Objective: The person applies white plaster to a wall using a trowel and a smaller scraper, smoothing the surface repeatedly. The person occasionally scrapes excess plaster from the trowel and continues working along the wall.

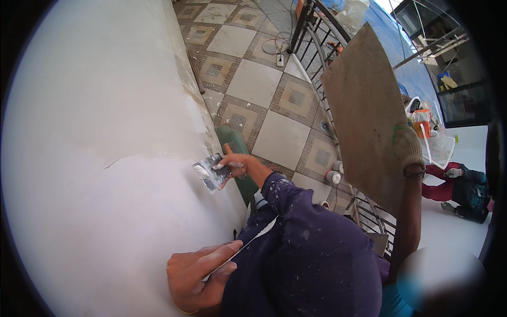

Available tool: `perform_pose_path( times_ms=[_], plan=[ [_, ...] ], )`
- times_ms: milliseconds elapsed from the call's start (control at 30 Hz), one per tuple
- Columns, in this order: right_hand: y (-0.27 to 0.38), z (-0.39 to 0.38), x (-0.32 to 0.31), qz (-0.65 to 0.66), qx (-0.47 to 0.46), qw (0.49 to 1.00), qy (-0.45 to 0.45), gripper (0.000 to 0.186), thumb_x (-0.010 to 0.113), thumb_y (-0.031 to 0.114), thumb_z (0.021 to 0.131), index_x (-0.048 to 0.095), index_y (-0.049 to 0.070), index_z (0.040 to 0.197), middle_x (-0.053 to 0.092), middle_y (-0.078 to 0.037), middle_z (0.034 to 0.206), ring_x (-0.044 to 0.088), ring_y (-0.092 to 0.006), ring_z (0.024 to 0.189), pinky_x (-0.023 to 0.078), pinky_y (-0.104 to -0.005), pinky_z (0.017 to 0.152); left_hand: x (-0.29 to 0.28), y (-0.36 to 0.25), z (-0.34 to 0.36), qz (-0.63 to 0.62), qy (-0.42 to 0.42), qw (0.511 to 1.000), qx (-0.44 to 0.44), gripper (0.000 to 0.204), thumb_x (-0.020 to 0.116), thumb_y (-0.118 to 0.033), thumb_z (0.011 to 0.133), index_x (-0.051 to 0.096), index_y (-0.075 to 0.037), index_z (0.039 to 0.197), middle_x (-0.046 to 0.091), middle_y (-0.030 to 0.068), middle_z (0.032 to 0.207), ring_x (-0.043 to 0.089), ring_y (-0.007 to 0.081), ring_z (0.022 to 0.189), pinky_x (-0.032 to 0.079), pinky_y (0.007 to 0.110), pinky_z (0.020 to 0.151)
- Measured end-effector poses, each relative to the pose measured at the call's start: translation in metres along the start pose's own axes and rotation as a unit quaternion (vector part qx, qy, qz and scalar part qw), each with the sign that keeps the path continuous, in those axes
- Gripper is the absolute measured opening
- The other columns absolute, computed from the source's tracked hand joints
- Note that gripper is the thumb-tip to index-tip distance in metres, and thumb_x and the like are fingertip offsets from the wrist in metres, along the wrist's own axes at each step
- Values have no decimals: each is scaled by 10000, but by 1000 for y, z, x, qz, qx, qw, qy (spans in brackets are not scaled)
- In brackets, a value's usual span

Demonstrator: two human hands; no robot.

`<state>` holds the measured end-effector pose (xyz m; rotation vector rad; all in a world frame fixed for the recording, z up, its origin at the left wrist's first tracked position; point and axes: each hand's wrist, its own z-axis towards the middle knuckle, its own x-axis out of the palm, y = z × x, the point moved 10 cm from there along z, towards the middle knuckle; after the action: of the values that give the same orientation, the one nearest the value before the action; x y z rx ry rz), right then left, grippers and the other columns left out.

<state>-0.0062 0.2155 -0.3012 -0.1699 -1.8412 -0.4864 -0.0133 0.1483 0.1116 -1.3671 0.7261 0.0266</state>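
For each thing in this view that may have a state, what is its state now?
Right hand: closed on scraper
Scraper: blade smeared with white paste
Left hand: closed on thin plate
Thin plate: edge-on, white-coated
Purple sleeve: speckled white
Wall: patchy, with a crack-like line
Co-worker's gloved hand: gripping brown board
Brown board: raised, tilted
Power strip: lying on tiled floor; power state unclear

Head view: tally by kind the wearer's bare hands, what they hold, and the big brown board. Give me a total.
Bare hands: 2, left hand and right hand
Scraper: 1, in the right grip
Thin white-edged piece: 1, in the left grip, seen edge-on, exact kind unclear
Board: 1
Total: 5
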Motion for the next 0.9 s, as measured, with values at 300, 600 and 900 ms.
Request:
perform_pose_path(
  times_ms=[300,600,900],
  plan=[
    [-4,3,-10,13,-16,1000,5,386,601,162,884,536,-1,1228,658,-177,1091,659,-338,972,499,-617,878,2,-6,0,14,9,1000,13,160,661,-12,783,644,68,921,705,218,836,723,282,727,564,300,641],
    [-6,1,-15,25,-11,1000,10,373,576,141,895,536,-32,1223,652,-183,1110,646,-345,1009,483,-631,896,-10,-9,11,28,13,1000,1,150,656,10,785,648,47,930,709,204,870,720,265,706,544,276,584],
    [-1,-11,-11,36,5,998,-46,401,597,119,882,516,-80,1220,632,-206,1127,622,-358,1031,461,-643,923,-10,27,28,8,141,989,-47,191,682,-30,779,683,11,966,717,149,905,719,240,734,535,249,576]
  ],
)
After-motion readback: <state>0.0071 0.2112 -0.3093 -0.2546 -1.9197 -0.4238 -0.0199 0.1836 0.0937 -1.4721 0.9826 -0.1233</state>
